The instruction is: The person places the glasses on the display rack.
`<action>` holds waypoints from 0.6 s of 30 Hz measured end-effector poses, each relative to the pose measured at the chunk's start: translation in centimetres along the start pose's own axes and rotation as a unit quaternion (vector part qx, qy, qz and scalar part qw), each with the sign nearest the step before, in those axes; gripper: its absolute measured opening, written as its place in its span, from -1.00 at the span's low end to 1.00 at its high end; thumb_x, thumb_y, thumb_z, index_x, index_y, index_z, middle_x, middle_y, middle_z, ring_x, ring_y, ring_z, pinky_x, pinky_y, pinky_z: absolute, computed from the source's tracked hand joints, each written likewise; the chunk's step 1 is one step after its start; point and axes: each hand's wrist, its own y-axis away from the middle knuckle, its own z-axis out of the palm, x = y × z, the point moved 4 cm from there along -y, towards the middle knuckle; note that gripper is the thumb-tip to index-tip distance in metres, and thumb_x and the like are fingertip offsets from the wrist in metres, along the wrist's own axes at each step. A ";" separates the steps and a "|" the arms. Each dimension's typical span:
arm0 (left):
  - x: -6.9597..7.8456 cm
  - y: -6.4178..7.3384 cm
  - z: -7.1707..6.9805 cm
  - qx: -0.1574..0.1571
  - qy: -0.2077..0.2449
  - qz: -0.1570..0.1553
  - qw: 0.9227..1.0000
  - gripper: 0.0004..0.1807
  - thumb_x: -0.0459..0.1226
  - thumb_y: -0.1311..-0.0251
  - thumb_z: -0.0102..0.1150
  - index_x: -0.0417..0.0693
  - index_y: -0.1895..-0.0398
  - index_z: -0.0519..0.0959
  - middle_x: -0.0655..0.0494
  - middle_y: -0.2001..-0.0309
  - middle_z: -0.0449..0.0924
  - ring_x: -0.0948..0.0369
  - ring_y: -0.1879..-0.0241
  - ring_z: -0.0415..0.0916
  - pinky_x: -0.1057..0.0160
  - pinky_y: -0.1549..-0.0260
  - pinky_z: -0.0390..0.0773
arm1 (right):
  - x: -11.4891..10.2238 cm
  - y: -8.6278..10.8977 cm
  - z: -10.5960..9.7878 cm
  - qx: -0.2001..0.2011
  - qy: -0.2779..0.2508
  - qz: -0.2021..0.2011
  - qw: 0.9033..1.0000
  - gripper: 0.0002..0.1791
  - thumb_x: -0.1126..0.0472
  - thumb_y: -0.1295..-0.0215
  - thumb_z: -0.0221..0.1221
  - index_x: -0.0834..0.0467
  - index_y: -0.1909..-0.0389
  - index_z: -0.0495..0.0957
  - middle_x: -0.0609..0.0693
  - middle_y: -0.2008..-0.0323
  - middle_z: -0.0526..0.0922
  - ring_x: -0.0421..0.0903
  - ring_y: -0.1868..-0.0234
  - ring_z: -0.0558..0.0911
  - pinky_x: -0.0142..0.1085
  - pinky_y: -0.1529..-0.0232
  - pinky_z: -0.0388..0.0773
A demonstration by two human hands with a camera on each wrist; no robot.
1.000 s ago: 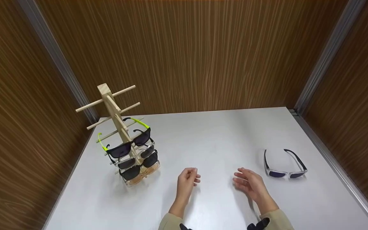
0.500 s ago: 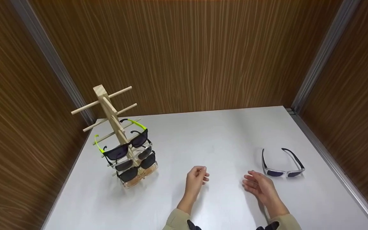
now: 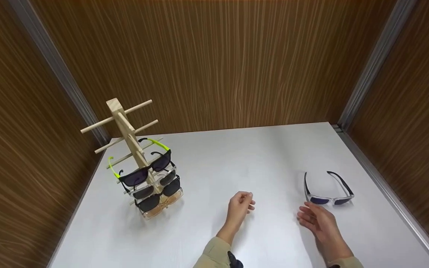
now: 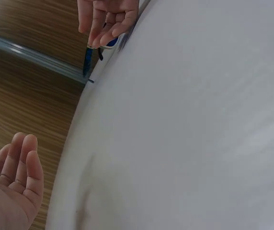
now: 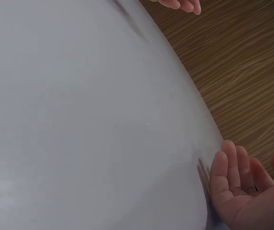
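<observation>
Loosely curled and holding nothing, my left hand [image 3: 240,208] hovers over the middle front of the white table. My right hand [image 3: 322,223], also holding nothing, has relaxed, spread fingers. It is just in front of sunglasses [image 3: 343,201] with a clear frame, dark lenses and dark unfolded temples; in the head view its fingertips overlap their left front corner, and contact cannot be told. In the left wrist view my left palm [image 4: 12,191] is at lower left. The right wrist view has my right palm [image 5: 245,196] at lower right, partly hiding dark shapes.
At left stands a wooden eyewear rack [image 3: 114,105] with paired pegs. It bears black sunglasses with yellow-green temples [image 3: 136,178], clear-framed grey ones [image 3: 143,192], black ones [image 3: 149,204] and amber-lensed ones [image 3: 154,213]. Wood-grain panels [image 3: 214,67] enclose the white table [image 3: 229,160].
Both hands have moved to the right in the head view, the right one coming up to the sunglasses. The view has shifted slightly; the rack and eyewear stay in place.
</observation>
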 end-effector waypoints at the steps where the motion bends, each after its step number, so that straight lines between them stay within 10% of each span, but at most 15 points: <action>1: -0.4 -0.3 0.3 0.000 0.000 -0.002 1.000 -0.81 -0.22 -0.32 0.02 -0.20 0.24 0.52 -0.12 0.42 0.59 -0.04 0.42 0.57 0.09 0.43 0.55 | -0.1 0.1 -0.3 0.004 -0.007 0.001 1.000 -0.62 0.14 -0.40 0.00 0.21 -0.14 0.27 0.04 0.25 0.64 -0.04 0.20 0.65 -0.15 0.05 0.53; 18: -1.9 -1.0 5.8 -0.033 0.019 -0.038 0.999 -0.75 -0.13 -0.26 0.10 -0.17 0.28 0.52 0.09 0.48 0.58 0.16 0.48 0.55 0.28 0.50 0.51 | -1.6 1.4 -5.3 0.060 -0.082 0.026 0.994 -0.68 0.03 -0.40 -0.01 0.05 -0.08 0.30 -0.06 0.24 0.60 -0.09 0.06 0.60 -0.17 -0.06 0.46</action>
